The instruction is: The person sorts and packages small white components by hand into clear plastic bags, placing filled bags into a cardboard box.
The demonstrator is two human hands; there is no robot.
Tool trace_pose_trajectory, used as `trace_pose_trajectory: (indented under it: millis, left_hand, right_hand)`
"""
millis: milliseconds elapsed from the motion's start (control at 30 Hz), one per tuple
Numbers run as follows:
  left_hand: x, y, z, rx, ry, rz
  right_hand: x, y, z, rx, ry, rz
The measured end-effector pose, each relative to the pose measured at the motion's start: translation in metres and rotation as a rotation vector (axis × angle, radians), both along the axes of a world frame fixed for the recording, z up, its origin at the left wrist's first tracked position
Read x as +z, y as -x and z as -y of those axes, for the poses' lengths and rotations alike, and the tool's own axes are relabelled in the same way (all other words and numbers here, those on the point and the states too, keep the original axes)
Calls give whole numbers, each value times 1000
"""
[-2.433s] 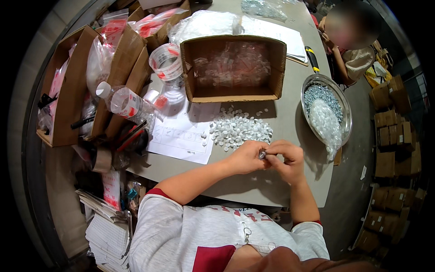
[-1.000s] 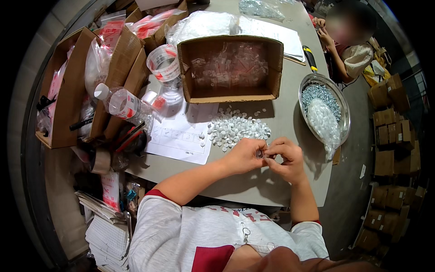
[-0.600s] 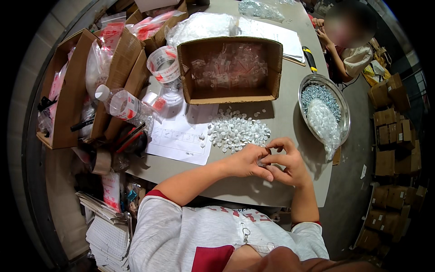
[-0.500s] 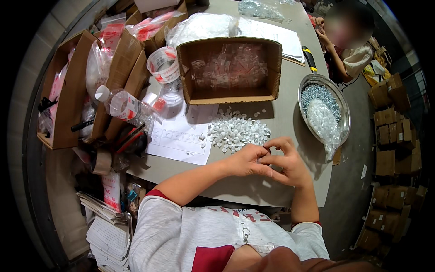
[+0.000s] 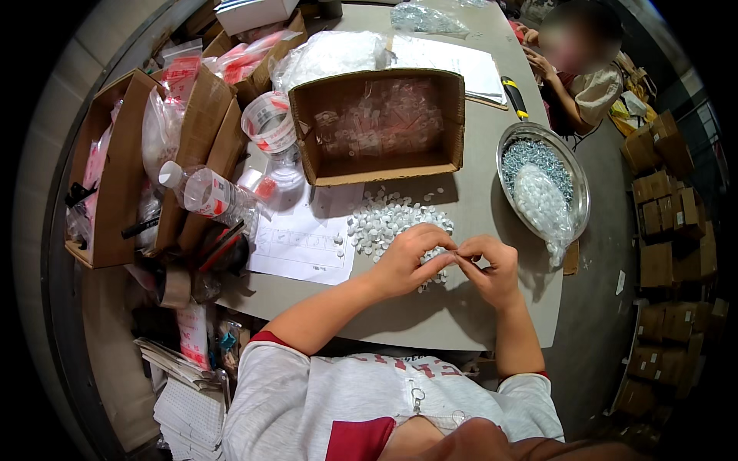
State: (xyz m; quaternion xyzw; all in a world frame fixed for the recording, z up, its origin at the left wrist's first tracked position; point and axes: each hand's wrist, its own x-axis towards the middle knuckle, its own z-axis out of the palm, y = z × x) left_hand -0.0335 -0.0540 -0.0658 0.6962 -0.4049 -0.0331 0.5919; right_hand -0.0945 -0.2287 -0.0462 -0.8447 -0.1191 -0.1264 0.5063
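Hands, mine, two: left hand (image 5: 411,261) and right hand (image 5: 493,267), raised over the near part of the tabletop (image 5: 400,324), thumbs and forefingers drawn in, fingertips meeting between them. Whether a small piece is pinched there I cannot tell.

White discs (image 5: 388,224), small, round, one loose pile: directly beyond my left hand and to its left, partly hidden by it; a few show just on the near side of that hand. Two strays lie left of the pile, on a printed sheet (image 5: 300,265).

Cardboard box (image 5: 384,174), one, beyond the pile, holding small clear bags (image 5: 380,123).

Oval metal bowl (image 5: 583,192), one, beyond and to the right of my right hand, well apart from it: filled with screws (image 5: 530,156), topped by a clear bag of white pieces (image 5: 540,198) that overhangs the near rim.

Tool handle (image 5: 515,100), black and yellow, beyond the bowl.

Plastic bottle (image 5: 214,192), clear, white-capped, tilted, far left.
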Motion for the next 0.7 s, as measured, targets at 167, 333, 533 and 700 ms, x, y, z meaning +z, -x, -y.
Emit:
trace_pose_trajectory:
  millis: [167,333,533,700]
  left_hand:
    - [-2,1,0,45,1,6]
    - [-1,3,0,40,13,11]
    - [3,3,-3,-6,13,-3]
    - [6,4,0,-87,-47,-39]
  right_hand:
    - [6,-1,-1,5,93,-26]
    - [11,1,-4,22,136,15]
    - [13,6,-6,27,113,42]
    - [20,17,3,12,159,44]
